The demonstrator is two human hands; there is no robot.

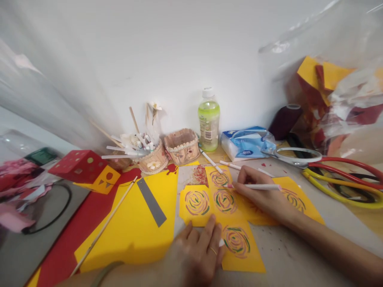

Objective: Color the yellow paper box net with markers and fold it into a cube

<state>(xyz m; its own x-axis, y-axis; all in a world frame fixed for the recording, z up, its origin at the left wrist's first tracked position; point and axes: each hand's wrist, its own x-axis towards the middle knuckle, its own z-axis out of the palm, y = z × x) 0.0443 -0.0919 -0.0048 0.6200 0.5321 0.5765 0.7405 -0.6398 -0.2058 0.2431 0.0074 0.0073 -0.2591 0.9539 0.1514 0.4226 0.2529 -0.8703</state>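
My right hand (263, 195) is closed in a pinch around a white felt-tip marker (263, 186), its pink tip at the top panel of a yellow paper cutout (257, 259). Swirls of pink and green strokes form round patterns on several panels of this cutout. My left hand (197, 249) lies on the near left side of the cutout, fingers stretched over its edge. A small white tip (222, 242) pokes out beside those fingers; whether it is held, I cannot tell. Another white marker (211, 160) lies behind the cutout, its near end by the top panel.
At left are a yellow sheet (128, 223), a grey strip (151, 202), a thin stick (104, 227) and a red paper box (79, 167). Behind stand small baskets (181, 147), a green bottle (208, 119) and a tissue pack (247, 143). Scissors (344, 169) lie at right.
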